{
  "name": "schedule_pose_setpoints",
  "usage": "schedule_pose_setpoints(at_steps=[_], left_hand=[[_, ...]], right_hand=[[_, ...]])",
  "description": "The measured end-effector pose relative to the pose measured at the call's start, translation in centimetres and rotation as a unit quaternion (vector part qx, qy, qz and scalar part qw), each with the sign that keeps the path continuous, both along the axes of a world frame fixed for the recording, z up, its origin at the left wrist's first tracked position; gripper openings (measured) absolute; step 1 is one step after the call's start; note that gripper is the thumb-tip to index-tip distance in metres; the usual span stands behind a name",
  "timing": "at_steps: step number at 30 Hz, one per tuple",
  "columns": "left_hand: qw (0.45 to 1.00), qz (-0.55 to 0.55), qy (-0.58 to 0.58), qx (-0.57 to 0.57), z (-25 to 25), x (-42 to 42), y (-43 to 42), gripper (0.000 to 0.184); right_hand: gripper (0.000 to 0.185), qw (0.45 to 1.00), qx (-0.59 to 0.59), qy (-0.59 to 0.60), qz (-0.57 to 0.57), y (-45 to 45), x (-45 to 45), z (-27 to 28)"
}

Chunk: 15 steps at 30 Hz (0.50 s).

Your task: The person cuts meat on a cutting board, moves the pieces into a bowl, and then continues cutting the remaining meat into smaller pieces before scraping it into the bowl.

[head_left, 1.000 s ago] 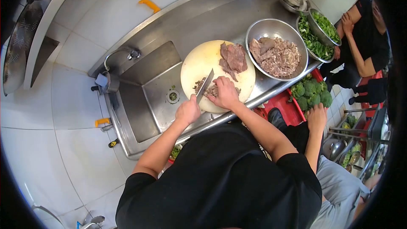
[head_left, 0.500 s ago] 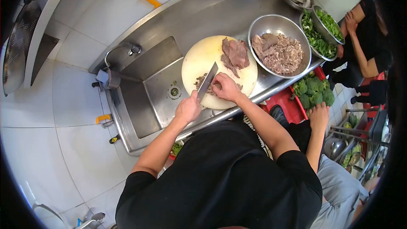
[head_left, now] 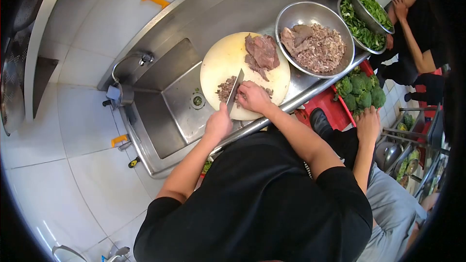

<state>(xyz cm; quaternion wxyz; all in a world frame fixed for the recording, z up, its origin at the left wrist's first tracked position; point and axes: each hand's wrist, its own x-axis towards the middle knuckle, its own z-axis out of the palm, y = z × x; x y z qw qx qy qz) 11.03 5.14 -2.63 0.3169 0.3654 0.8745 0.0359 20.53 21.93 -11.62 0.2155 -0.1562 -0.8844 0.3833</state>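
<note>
My left hand (head_left: 218, 123) is wrapped round the handle of a knife (head_left: 236, 87), its blade upright over a round cutting board (head_left: 218, 58). Close on the blade's right side, my right hand (head_left: 253, 97) has its fingers curled down on small brown meat pieces (head_left: 268, 91), partly hidden beneath them. Chopped meat (head_left: 224, 89) lies left of the blade. A larger piece of cooked meat (head_left: 262, 52) rests higher on the board. Right of the board, a steel bowl (head_left: 286, 9) holds chopped meat and bigger chunks.
The sink (head_left: 179, 99) is left of the board, under a faucet (head_left: 145, 58). Bowls of leafy greens (head_left: 361, 31) stand at the upper right. Below them, broccoli (head_left: 360, 92) fills a red crate (head_left: 331, 111). A person's hand (head_left: 369, 125) is beside it; another person (head_left: 412, 43) is farther right.
My right hand's fingers have gone from spread to lifted and bunched, and are now curled on the meat beside the blade. The knife stays in my left hand. The view has shifted slightly.
</note>
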Motion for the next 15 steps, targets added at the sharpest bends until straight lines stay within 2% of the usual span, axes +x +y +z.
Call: schedule_pose_setpoints(at_steps=[2,7,10,15], left_hand=[[1.0,-0.009,0.01,0.021,-1.3,-0.8,1.2,0.031],[0.999,-0.009,0.007,0.036,0.3,-1.8,1.3,0.029],[0.998,-0.012,0.013,0.06,1.6,-1.7,0.2,0.025],[0.999,0.005,0.009,0.041,3.3,-0.3,-1.1,0.027]], right_hand=[[0.012,1.0,-0.009,-0.006,0.014,0.3,0.1,0.2],[0.016,0.998,-0.037,0.009,0.046,1.0,1.1,1.0],[0.019,0.999,-0.042,-0.023,0.007,0.9,1.6,2.0],[0.021,0.999,0.011,-0.016,0.026,1.0,1.3,2.3]])
